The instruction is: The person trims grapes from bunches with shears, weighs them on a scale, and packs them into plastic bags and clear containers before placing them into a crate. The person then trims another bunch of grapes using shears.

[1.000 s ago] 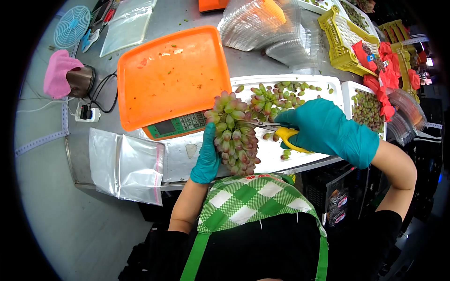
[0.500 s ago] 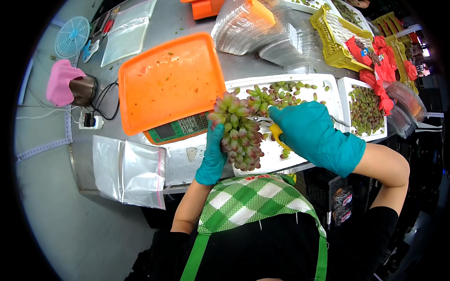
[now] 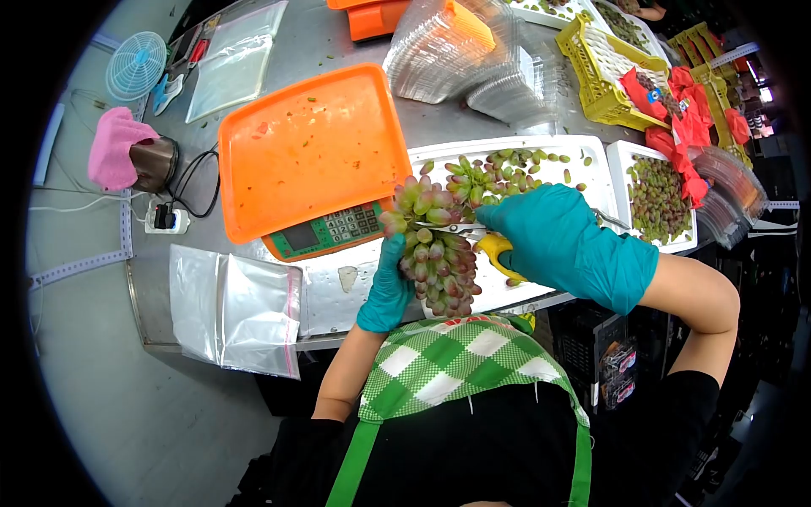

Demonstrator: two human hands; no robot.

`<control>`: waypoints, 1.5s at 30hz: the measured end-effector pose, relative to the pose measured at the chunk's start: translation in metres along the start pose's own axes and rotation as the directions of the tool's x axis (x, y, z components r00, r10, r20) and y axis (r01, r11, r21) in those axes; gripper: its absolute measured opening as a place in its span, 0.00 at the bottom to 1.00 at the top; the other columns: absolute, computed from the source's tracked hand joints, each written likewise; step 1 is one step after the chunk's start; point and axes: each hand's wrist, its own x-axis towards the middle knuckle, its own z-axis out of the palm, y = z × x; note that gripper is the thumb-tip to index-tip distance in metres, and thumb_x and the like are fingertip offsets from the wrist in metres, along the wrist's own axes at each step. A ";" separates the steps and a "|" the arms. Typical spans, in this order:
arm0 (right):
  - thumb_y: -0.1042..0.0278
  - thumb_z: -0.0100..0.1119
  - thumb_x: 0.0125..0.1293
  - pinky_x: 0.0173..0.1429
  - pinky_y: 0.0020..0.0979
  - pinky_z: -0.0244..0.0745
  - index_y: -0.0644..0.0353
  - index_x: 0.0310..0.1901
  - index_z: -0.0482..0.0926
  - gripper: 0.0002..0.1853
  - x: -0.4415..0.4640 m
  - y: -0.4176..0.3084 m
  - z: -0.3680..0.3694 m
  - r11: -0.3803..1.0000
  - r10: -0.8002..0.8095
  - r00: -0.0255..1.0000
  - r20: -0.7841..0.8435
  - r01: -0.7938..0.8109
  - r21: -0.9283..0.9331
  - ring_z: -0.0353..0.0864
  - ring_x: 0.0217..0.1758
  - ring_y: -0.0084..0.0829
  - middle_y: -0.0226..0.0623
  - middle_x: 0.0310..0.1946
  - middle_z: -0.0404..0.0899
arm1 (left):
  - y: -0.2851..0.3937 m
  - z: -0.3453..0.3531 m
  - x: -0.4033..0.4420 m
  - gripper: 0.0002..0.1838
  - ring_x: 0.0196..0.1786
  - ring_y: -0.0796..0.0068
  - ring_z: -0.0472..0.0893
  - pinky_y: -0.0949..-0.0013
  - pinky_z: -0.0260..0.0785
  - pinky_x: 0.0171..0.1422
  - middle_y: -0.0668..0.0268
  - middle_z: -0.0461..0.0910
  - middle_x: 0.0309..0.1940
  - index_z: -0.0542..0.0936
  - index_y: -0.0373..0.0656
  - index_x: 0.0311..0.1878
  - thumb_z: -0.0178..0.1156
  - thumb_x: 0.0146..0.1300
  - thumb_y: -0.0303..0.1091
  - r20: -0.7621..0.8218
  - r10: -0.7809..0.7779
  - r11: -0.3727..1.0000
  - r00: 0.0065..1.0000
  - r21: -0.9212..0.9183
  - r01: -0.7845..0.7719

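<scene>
A bunch of green and reddish grapes (image 3: 446, 269) hangs in front of the apron, held along its left side by my left hand (image 3: 389, 287) in a teal glove. My right hand (image 3: 570, 245), gloved the same, grips yellow-handled scissors (image 3: 498, 252). Their metal blades reach in among the upper grapes. Behind the bunch, a white foam tray (image 3: 596, 182) holds a smaller cluster (image 3: 469, 179) and loose grapes. The undersides of both hands are hidden.
An orange tray (image 3: 312, 152) rests on a scale (image 3: 331, 230) at the left. Clear plastic containers (image 3: 448, 51), a yellow crate (image 3: 591, 76), a second grape tray (image 3: 659, 198) and plastic bags (image 3: 236, 308) lie around. Part of another person's hand (image 3: 652, 12) shows at the top right.
My right hand and the scissors have moved left, with the blades now across the upper bunch. The bunch has shifted slightly with my left hand. The camera view has shifted a little.
</scene>
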 end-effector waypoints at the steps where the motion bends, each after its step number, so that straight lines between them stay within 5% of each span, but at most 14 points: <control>1: 0.61 0.57 0.51 0.27 0.39 0.67 0.55 0.39 0.75 0.14 0.000 -0.002 -0.003 0.999 0.019 0.999 0.036 -0.018 -0.028 0.76 0.27 0.37 0.36 0.24 0.75 | -0.001 0.001 0.000 0.37 0.57 0.66 0.67 0.62 0.63 0.60 0.60 0.62 0.57 0.53 0.42 0.63 0.50 0.56 0.55 0.005 0.010 1.000 1.000 -0.005 -0.010; 3: 0.60 0.57 0.50 0.27 0.39 0.67 0.55 0.39 0.74 0.15 -0.002 -0.006 -0.009 0.995 0.063 0.993 0.103 -0.054 -0.088 0.76 0.27 0.37 0.36 0.24 0.75 | -0.002 0.002 0.001 0.38 0.57 0.66 0.67 0.63 0.63 0.60 0.60 0.62 0.57 0.53 0.42 0.63 0.52 0.55 0.54 0.002 0.023 0.999 1.000 -0.024 -0.023; 11: 0.61 0.60 0.45 0.28 0.36 0.62 0.60 0.38 0.70 0.18 -0.010 -0.004 0.009 0.967 0.039 0.991 -0.129 -0.071 -0.245 0.71 0.25 0.34 0.35 0.22 0.69 | 0.002 0.007 0.007 0.39 0.56 0.65 0.68 0.62 0.65 0.59 0.58 0.63 0.55 0.54 0.41 0.61 0.60 0.48 0.45 -0.005 0.092 0.996 0.996 -0.020 -0.092; 18: 0.63 0.61 0.43 0.32 0.36 0.63 0.62 0.41 0.69 0.22 -0.015 0.002 0.020 0.968 0.003 0.970 -0.243 -0.064 -0.244 0.71 0.29 0.33 0.36 0.25 0.68 | -0.007 0.004 0.011 0.39 0.57 0.64 0.67 0.60 0.65 0.59 0.58 0.63 0.56 0.52 0.43 0.62 0.58 0.51 0.47 0.042 0.140 0.976 0.989 0.164 -0.145; 26: 0.65 0.62 0.42 0.31 0.39 0.65 0.60 0.38 0.70 0.19 -0.027 0.017 0.021 0.992 0.020 0.988 -0.155 -0.039 -0.121 0.74 0.29 0.38 0.37 0.25 0.72 | -0.009 0.008 0.014 0.37 0.55 0.66 0.69 0.66 0.64 0.59 0.57 0.65 0.54 0.55 0.38 0.60 0.58 0.48 0.41 0.143 0.006 0.986 0.990 0.166 -0.030; 35: 0.62 0.63 0.42 0.32 0.41 0.68 0.57 0.32 0.75 0.15 -0.041 0.030 0.012 0.992 0.034 0.998 0.049 -0.028 -0.124 0.76 0.29 0.41 0.38 0.23 0.75 | -0.023 0.022 0.005 0.39 0.54 0.63 0.71 0.63 0.66 0.57 0.55 0.67 0.53 0.56 0.37 0.60 0.57 0.48 0.49 0.155 -0.159 0.981 0.975 0.132 0.139; 45: 0.57 0.58 0.48 0.35 0.39 0.72 0.48 0.43 0.77 0.18 -0.052 0.070 0.048 0.997 0.070 0.984 0.162 -0.073 0.012 0.78 0.32 0.41 0.37 0.29 0.78 | -0.046 0.020 0.033 0.36 0.53 0.68 0.71 0.68 0.63 0.59 0.57 0.67 0.53 0.57 0.37 0.60 0.57 0.49 0.42 0.212 -0.307 0.932 0.928 0.266 0.247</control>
